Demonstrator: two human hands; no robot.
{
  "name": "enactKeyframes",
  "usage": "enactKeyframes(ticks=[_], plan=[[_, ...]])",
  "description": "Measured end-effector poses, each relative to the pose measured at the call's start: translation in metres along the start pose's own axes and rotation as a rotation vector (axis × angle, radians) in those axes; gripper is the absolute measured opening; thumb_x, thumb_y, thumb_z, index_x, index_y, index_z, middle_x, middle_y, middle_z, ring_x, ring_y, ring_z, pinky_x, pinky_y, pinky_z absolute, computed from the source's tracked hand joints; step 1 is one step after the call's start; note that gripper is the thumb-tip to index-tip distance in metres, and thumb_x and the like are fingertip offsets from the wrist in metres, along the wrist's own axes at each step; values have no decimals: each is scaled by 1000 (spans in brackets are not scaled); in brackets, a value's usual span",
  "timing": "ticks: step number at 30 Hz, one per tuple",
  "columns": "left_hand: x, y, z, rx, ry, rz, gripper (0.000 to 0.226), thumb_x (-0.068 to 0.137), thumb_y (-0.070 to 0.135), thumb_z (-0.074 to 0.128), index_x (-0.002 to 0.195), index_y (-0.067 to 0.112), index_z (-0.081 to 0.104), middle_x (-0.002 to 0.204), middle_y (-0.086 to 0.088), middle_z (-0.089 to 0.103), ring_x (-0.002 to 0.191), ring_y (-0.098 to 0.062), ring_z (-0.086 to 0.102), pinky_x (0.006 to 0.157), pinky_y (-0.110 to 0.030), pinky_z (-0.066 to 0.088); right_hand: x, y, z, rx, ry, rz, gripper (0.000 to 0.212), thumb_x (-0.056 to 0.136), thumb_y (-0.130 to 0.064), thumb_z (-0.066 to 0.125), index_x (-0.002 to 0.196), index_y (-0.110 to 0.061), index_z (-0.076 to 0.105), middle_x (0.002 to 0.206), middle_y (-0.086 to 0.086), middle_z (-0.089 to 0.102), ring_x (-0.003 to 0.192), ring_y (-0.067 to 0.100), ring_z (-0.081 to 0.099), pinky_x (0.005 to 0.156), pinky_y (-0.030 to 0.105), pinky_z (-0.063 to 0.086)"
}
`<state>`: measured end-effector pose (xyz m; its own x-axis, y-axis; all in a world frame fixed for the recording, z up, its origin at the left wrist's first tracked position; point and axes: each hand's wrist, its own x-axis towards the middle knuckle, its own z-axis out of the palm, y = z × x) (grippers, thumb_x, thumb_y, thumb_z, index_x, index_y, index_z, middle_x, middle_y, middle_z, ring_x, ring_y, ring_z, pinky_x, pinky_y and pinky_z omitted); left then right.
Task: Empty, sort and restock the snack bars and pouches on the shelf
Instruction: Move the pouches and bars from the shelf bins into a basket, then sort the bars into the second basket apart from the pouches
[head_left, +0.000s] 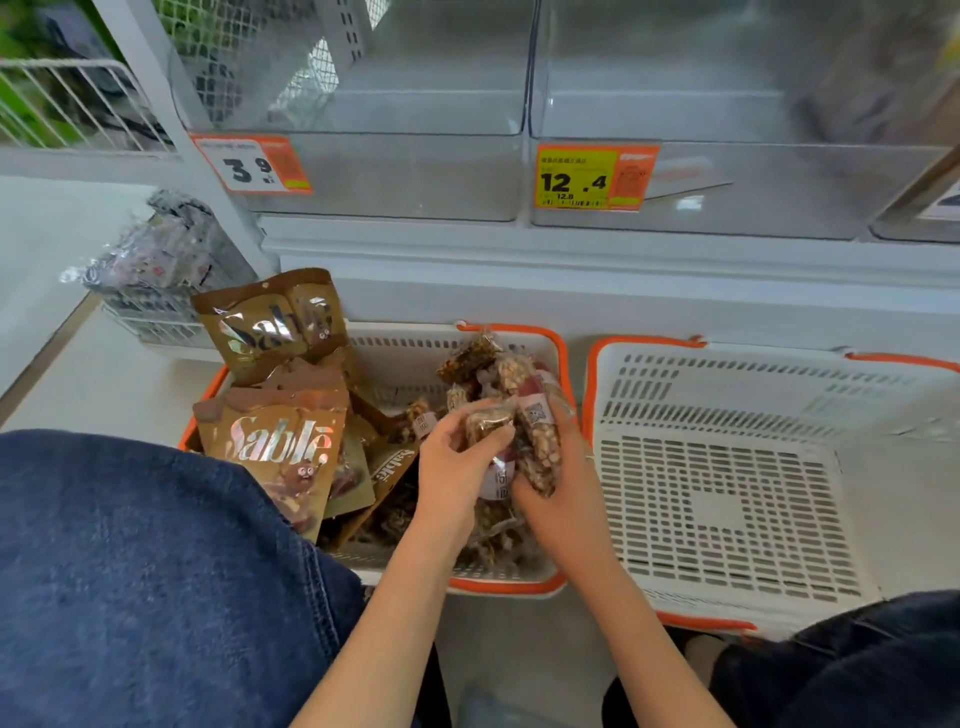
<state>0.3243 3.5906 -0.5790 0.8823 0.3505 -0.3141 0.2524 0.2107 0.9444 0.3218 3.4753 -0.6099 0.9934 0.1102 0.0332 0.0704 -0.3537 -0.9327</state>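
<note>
A white basket with an orange rim (506, 586) stands on the floor in front of the shelf. It holds brown Sable pouches (275, 441) on its left side and clear-wrapped nut snack bars (470, 358) on its right. Over the basket, my right hand (563, 512) grips a bundle of several snack bars (540, 441). My left hand (449, 475) pinches one bar (485, 418) at the top of that bundle. More bars lie under both hands.
A second white basket (727, 519) stands to the right with nothing in it. Above are two clear shelf bins (395, 176) (753, 192) with price tags 3.9 (249, 166) and 12.4 (587, 179). A wire basket of wrapped packets (150, 270) sits at left. My knees in denim frame the view.
</note>
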Motion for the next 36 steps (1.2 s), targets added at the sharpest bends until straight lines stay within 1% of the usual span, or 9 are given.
enactKeyframes(ticks=[5, 10, 13, 17, 19, 22, 29, 32, 36], plan=[[7, 15, 57, -27, -183, 105, 23, 84, 2, 67, 95, 22, 66, 114, 0, 66, 108, -14, 62, 89, -28, 53, 6, -6, -45, -10, 268, 12, 79, 82, -12, 68, 147, -32, 28, 138, -10, 43, 125, 1, 43, 98, 14, 38], [20, -17, 136, 158, -364, -59, 21, 90, 12, 64, 109, 19, 57, 111, 0, 58, 114, -21, 56, 91, -27, 47, 9, 36, -94, -161, 426, 191, 80, 82, -7, 66, 149, -22, 26, 138, 6, 43, 121, 18, 44, 89, 24, 38], [20, -49, 141, 555, -454, 1, 53, 97, 22, 53, 144, 10, 32, 140, -4, 42, 134, -21, 37, 101, -23, 33, 0, 73, -90, -60, 294, 311, 77, 84, -13, 67, 148, -22, 26, 138, 5, 46, 121, 19, 50, 90, 27, 45], [-4, -76, 103, 858, -439, 328, 56, 100, 19, 41, 151, 12, 18, 157, -2, 16, 145, -15, 12, 114, -19, 8, -11, 102, -54, -206, 135, 416, 63, 90, -24, 60, 146, -20, 32, 144, 9, 41, 130, 26, 43, 102, 43, 44], [-25, -97, 74, 937, -334, 462, 47, 96, 11, 44, 143, 8, 37, 145, -6, 37, 136, -18, 30, 115, -24, 22, -16, 103, -37, -383, 159, 401, 53, 94, -24, 54, 143, -16, 37, 150, 10, 34, 136, 26, 34, 106, 40, 36], [-39, -128, 49, 1095, -224, 513, 37, 90, 12, 52, 127, 7, 50, 127, -8, 50, 117, -24, 50, 95, -39, 48, -21, 97, -20, -139, 113, 488, 40, 100, -14, 40, 139, -14, 43, 137, 9, 49, 122, 22, 49, 96, 28, 39], [-25, -110, 41, 774, -289, 280, 50, 99, 32, 44, 147, 30, 29, 140, 9, 46, 125, -5, 42, 106, -25, 36, -10, 93, -17, -56, -56, 574, 31, 100, -16, 35, 123, -20, 56, 106, 8, 64, 91, 14, 61, 64, 14, 43], [-17, -99, 22, 774, -308, 215, 50, 97, 26, 50, 145, 30, 33, 126, 15, 48, 115, 2, 41, 94, -11, 31, -6, 81, -5, -95, -116, 530, 25, 99, -12, 36, 117, -16, 53, 93, 8, 66, 79, 17, 62, 64, 23, 47], [-7, -90, -13, 615, -181, 69, 48, 91, 21, 61, 137, 29, 47, 122, 12, 57, 114, -5, 54, 96, -19, 43, -5, 63, 18, -62, -280, 469, 22, 98, -8, 36, 114, -14, 49, 75, 4, 59, 58, 10, 52, 49, 16, 36]])
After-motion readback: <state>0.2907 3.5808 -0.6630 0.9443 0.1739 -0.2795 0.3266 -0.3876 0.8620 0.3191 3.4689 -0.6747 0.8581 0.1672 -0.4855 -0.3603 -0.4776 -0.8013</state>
